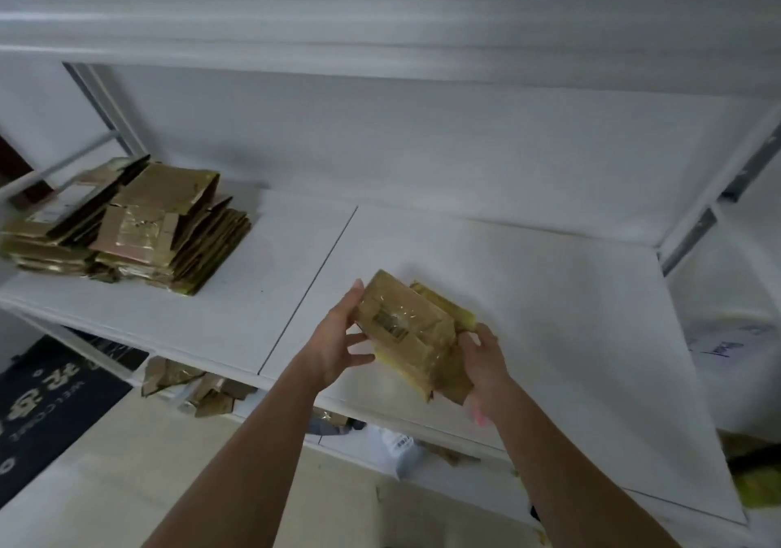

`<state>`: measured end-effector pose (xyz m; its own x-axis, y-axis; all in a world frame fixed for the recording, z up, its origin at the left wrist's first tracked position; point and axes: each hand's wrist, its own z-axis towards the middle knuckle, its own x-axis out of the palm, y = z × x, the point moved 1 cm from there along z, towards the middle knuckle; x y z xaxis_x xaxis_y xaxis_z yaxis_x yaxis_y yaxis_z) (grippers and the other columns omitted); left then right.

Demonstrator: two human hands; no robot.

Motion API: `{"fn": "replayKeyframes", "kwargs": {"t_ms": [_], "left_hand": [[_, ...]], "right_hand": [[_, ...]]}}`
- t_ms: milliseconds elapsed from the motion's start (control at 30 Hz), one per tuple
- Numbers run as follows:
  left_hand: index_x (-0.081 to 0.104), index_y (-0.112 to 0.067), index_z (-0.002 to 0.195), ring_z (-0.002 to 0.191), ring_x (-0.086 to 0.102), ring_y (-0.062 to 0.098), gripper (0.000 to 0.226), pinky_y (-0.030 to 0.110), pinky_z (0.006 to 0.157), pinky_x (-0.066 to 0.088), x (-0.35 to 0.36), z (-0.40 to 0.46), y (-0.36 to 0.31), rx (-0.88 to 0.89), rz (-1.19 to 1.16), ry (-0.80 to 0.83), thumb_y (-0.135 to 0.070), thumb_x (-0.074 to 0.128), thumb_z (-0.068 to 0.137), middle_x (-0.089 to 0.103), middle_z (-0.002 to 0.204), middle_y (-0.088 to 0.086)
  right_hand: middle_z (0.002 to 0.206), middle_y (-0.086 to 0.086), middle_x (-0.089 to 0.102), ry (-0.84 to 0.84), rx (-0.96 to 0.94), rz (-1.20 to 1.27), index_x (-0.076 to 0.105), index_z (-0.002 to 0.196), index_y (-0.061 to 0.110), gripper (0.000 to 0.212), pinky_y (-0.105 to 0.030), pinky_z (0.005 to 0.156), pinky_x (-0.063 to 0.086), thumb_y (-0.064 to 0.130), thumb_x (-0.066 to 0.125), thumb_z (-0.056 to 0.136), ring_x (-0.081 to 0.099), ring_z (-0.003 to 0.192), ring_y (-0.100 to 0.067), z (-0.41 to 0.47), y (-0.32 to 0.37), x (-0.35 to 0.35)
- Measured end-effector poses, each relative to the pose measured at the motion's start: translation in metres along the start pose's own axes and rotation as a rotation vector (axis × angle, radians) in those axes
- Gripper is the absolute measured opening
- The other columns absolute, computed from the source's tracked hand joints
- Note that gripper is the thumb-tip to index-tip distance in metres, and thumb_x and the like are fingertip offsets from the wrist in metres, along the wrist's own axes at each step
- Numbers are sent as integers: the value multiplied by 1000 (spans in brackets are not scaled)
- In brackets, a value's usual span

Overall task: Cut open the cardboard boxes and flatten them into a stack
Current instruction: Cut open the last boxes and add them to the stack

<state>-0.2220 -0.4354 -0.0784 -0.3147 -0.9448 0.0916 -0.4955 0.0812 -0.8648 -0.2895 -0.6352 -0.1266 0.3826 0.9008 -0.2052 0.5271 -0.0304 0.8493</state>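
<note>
Head view, white shelf [296,252] — cardboard stack [126,226]

A white shelf [549,315] is spanning the centre, a white wall [422,146] rising at twelve o'clock, a dark mat [46,404] lying at eight o'clock on pale floor [126,463].

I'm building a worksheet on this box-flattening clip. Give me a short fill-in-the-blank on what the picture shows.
1. The person holds the taped cardboard box with ____ hands.
2. The stack of flattened boxes lies at the ____ end of the white table.
3. Cardboard scraps lie on the floor ____ the table.
4. The right hand grips the box; the left hand has fingers ____.

Missing words: both; left; under; spread
</note>
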Motion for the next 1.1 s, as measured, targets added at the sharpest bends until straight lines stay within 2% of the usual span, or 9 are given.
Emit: {"fn": "replayKeyframes", "kwargs": {"t_ms": [133,233,300,400,533,633,800,900,1100], "left_hand": [[60,-21,115,112,61,21,48,46,92,56,-16,15,11,-11,177,-75,-56,67,83,65,117,2],[59,-17,110,103,64,22,34,42,85,59,-12,27,20,-38,284,-93,-44,67,90,65,114,6],[58,-17,106,98,65,24,29,42,83,59,-4,33,25,-32,338,-114,-40,66,91,65,110,7],[55,-16,104,94,64,24,30,45,85,57,14,40,31,36,441,-176,-41,65,91,63,103,4],[50,-20,112,96,62,25,35,46,88,54,34,44,30,96,585,-264,-44,64,91,62,104,3],[53,-20,113,94,64,28,37,47,81,58,52,40,32,106,513,-234,-41,70,87,61,101,2],[58,-21,110,76,63,20,32,31,57,57,103,25,47,92,361,-202,-34,74,86,58,92,-2],[58,-17,110,69,63,19,31,28,51,55,133,19,53,95,283,-187,-33,72,88,58,89,0],[44,-24,137,87,67,21,45,30,73,60,171,-3,60,-22,235,9,-23,62,96,58,115,6]], "right_hand": [[160,-14,13,-128,-79,-135,53,114,25,21,-35,104,43,12,45,100,52,119,-26,1,-16,21],[153,-17,33,-214,-167,-444,58,105,14,13,-29,80,49,10,49,96,59,103,-25,5,-34,13],[136,-10,46,-259,-167,-752,60,118,17,25,-31,78,49,17,55,93,51,112,-24,9,-42,-3],[119,-4,43,-160,-191,-1205,43,134,35,64,-29,78,47,28,75,79,39,117,-24,11,-56,-30],[124,-4,54,-113,-498,-1464,57,126,28,36,-32,86,45,28,60,90,48,120,-24,21,-66,-59],[103,2,62,-90,-575,-1549,63,104,23,17,-32,80,44,18,61,87,57,103,-21,24,-65,-80],[95,6,62,-207,-547,-1392,58,100,24,10,-29,73,40,20,58,90,58,95,-17,29,-68,-134],[86,0,61,-393,-616,-997,57,91,17,8,-32,65,43,17,63,87,58,81,-22,29,-55,-164],[69,-3,57,-147,-697,-90,51,83,5,16,-27,55,45,11,62,92,56,61,-10,16,-7,-158]]}}
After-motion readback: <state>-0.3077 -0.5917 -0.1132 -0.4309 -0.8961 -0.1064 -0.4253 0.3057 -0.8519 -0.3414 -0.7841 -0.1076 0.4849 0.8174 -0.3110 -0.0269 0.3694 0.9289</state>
